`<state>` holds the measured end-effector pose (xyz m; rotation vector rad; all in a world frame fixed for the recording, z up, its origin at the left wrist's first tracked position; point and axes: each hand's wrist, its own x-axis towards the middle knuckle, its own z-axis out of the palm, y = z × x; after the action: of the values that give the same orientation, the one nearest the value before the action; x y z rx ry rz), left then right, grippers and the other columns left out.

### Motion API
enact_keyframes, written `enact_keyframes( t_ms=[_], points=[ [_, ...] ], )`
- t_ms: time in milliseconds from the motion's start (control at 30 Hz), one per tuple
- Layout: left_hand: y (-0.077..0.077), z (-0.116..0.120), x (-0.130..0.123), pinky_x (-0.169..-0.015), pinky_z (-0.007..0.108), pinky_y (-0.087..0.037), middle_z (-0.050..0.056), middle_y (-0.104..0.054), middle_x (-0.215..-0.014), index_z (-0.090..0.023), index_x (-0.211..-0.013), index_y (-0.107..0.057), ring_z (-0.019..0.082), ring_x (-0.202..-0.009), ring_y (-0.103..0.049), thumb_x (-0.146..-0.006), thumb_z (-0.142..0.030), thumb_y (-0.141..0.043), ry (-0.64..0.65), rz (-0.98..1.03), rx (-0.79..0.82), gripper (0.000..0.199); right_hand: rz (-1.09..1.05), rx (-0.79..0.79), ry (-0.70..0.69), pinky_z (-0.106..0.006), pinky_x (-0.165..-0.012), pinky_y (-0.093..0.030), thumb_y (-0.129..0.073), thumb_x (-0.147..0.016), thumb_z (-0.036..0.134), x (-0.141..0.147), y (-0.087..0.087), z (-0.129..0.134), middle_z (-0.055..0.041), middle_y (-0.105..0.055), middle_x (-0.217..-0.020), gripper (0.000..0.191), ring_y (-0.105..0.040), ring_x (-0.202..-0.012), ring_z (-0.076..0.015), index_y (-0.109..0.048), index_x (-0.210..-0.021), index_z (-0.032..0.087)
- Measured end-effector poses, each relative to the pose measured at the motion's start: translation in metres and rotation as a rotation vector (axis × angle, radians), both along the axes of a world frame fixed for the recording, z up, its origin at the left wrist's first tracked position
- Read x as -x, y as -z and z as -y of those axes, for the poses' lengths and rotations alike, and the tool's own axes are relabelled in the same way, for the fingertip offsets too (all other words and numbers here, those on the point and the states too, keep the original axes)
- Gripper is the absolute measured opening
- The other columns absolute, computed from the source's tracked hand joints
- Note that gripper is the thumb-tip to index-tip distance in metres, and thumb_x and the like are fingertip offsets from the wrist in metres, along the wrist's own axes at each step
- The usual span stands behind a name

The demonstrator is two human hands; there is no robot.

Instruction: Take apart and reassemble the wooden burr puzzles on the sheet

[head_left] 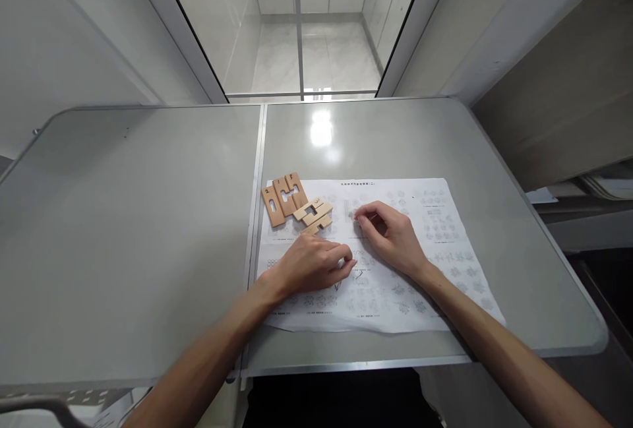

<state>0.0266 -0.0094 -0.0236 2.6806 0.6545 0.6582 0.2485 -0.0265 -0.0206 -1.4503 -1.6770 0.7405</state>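
Note:
A printed sheet of paper (465,270) with rows of small diagrams lies under both hands. My left hand (321,260) rests low over its middle, fingers curled with thumb and fingertips drawn together. Whatever they hold, if anything, is too small to tell. My right hand (393,230) is on the sheet's centre right, its thumb and forefinger pinched; I cannot see whether something is between them. Just beyond my left hand are light wooden puzzle pieces (316,215) with notches, overlapping one another. Darker wooden puzzle pieces (274,207), numbered and with cut-out slots, lie beside them at the sheet's upper left.
The grey folding table (148,217) has a metal seam (254,217) left of the paper. A glass door (306,32) stands beyond its far edge. At the right, a shelf (593,184) holds papers. Some dark marks (359,274) show on the sheet between my hands.

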Motion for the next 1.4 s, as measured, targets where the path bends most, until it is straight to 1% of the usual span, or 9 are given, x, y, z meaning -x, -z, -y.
enact_keyframes(
  t_ms=[400, 767, 1400],
  points=[
    [-0.0003, -0.0005, -0.0004, -0.054, 0.027, -0.032, -0.004, -0.063, -0.057, -0.019, -0.076, -0.063, 0.011, -0.049, -0.054, -0.103, -0.023, -0.060, 0.000, 0.007, 0.008, 0.027, -0.011, 0.003, -0.006, -0.037, -0.069, -0.056, -0.058, -0.106, 0.030, 0.0003, -0.0002, 0.0005, -0.0063, -0.078, -0.097, 0.013, -0.069, -0.079, -0.0224, -0.068, -0.100, 0.023],
    [0.0000, 0.0003, 0.0006, -0.054, 0.027, -0.032, -0.003, -0.064, -0.058, -0.019, -0.077, -0.062, 0.012, -0.050, -0.056, -0.104, -0.024, -0.058, -0.003, -0.012, 0.009, 0.028, -0.003, -0.003, -0.006, -0.037, -0.069, -0.055, -0.059, -0.106, 0.032, -0.0003, 0.0012, 0.0001, -0.0058, -0.077, -0.096, 0.014, -0.068, -0.077, -0.0221, -0.068, -0.100, 0.024],
    [0.0007, 0.0002, 0.0003, -0.054, 0.027, -0.034, -0.003, -0.064, -0.058, -0.019, -0.077, -0.064, 0.012, -0.050, -0.056, -0.104, -0.024, -0.059, -0.004, -0.015, 0.017, 0.028, -0.004, -0.001, -0.003, -0.037, -0.068, -0.055, -0.059, -0.105, 0.031, -0.0010, 0.0020, 0.0007, -0.0055, -0.077, -0.096, 0.013, -0.068, -0.077, -0.0220, -0.068, -0.100, 0.024]
  ],
)
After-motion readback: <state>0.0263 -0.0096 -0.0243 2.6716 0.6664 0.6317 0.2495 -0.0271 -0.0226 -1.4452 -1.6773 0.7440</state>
